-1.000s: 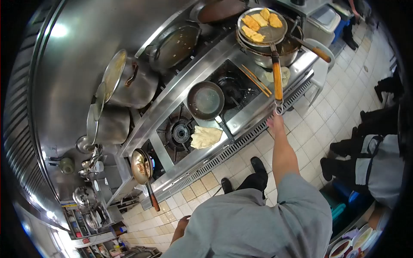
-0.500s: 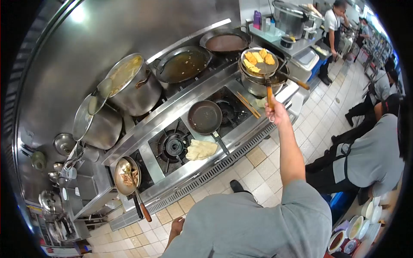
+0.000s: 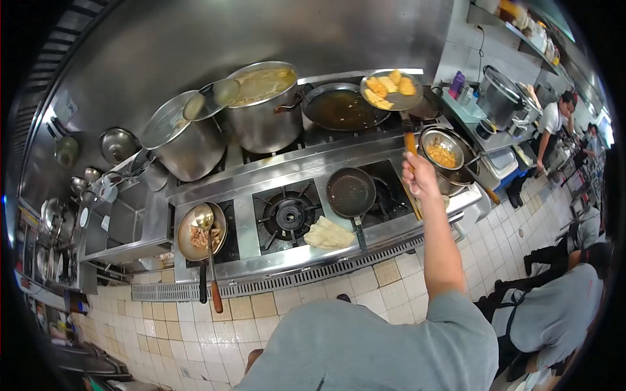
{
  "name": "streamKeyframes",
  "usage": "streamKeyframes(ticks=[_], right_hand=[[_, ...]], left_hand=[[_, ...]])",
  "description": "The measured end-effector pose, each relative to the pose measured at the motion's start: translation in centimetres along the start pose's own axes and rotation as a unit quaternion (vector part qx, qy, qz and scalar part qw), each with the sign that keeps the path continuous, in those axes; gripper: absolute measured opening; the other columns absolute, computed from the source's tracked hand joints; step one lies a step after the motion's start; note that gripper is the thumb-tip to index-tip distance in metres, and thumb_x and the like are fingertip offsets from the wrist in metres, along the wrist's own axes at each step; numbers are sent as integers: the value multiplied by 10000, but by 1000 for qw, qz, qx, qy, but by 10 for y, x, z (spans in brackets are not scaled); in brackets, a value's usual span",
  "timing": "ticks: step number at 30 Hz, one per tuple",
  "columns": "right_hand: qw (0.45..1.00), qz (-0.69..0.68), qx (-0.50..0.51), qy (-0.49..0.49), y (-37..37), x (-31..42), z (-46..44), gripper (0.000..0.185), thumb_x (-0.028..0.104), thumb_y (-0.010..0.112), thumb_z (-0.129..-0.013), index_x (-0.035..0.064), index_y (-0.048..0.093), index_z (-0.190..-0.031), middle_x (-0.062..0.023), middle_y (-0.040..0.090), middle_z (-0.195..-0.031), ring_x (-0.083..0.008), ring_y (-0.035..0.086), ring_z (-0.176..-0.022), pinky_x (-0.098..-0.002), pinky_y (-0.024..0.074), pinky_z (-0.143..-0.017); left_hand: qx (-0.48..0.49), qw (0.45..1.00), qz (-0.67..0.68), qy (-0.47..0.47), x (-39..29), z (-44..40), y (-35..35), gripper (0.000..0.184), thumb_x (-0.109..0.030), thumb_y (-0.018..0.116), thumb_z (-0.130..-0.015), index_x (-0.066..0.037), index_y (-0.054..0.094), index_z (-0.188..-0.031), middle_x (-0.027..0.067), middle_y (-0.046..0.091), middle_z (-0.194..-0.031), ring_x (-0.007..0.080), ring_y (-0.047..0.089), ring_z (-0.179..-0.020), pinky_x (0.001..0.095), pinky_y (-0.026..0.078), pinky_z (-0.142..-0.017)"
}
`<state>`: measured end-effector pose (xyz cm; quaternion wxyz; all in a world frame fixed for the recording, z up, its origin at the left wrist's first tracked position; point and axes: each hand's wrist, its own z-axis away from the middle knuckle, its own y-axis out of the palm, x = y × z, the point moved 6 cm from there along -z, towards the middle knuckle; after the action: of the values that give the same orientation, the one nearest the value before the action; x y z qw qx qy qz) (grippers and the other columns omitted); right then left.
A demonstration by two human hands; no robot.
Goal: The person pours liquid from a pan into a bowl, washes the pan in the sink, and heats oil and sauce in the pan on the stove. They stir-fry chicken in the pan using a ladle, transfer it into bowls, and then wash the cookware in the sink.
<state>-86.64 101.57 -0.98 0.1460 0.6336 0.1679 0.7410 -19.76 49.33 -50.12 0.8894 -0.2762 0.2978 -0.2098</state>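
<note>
My right hand [image 3: 420, 176] is wrapped round the wooden handle of a flat skimmer [image 3: 404, 99], which holds several golden fried pieces [image 3: 390, 85] above the back of the stove. Below and right of it, a strainer [image 3: 443, 148] with orange bits rests over a large pot. My left hand [image 3: 254, 357] shows only as a sliver at my left side; its fingers are hidden. A dark frying pan [image 3: 351, 193] sits near a burner, with a crumpled pale cloth [image 3: 329, 233] beside it on the stove's front edge.
Two tall stockpots [image 3: 266, 120] and a wide pan of dark liquid [image 3: 345, 107] stand along the back. At the left, a pan [image 3: 190, 242] holds meat pieces and a ladle. Co-workers [image 3: 554, 306] stand at the right. A sink [image 3: 117, 221] lies far left.
My right hand has gripped the skimmer's handle and lifted it off the large pot, up and leftward over the stove, uncovering the strainer. The view has turned.
</note>
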Motion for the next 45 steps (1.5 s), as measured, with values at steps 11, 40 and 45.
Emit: streamKeyframes(ticks=[11,40,45], right_hand=[[989,-28,64,127,61,-143,-141,164,225,555,-1022,77,535,-954,-25,554,-723,-102,473,-495,-261,387,-411],[966,-66,31,250,18,-277,2,452,435,552,-1000,104,591,-695,-72,613,-660,-149,544,-512,-309,450,-458],[713,403,453,353,5,-423,198,189,175,569,-889,40,677,-812,-100,670,-724,-167,613,-578,-324,476,-470]], left_hand=[[-137,968,-128,169,-10,55,21,267,-272,563,-971,-52,690,-1054,119,683,-776,232,662,-716,377,541,-625],[-55,991,102,-74,4,53,33,402,-418,643,-906,-85,726,-1115,108,749,-1003,207,714,-826,353,567,-759],[-11,997,-60,42,17,65,18,373,-374,644,-925,-80,702,-1146,95,733,-933,230,709,-835,405,579,-705]])
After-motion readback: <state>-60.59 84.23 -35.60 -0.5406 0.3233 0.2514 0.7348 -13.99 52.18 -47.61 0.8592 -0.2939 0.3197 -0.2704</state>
